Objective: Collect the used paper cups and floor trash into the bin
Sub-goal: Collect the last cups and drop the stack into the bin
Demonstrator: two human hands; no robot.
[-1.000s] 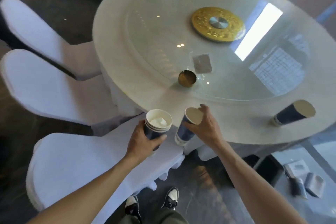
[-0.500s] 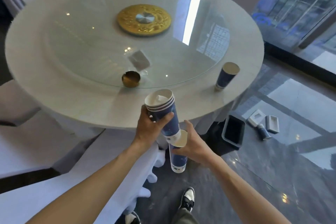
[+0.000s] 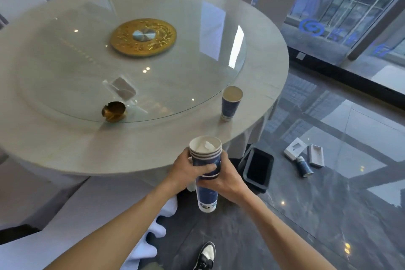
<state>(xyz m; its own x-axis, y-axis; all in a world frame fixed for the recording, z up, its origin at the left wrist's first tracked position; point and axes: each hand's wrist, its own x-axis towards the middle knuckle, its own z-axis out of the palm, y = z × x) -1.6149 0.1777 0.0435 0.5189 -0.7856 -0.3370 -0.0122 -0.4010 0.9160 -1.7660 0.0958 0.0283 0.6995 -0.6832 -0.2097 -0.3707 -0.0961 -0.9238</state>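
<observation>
Overhanging table edge (image 3: 131,166), cup stack (image 3: 206,160) beside open floor (image 3: 328,204)

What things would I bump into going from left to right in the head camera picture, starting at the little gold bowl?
Gold ashtray → stack of cups in both hands → lone paper cup on the table → black bin on the floor → white box → blue can → grey box.

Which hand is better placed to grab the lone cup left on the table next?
Right, probably. The lone cup stands toward the right hand; the left hand already grips the cup stack and could hold it alone.
</observation>
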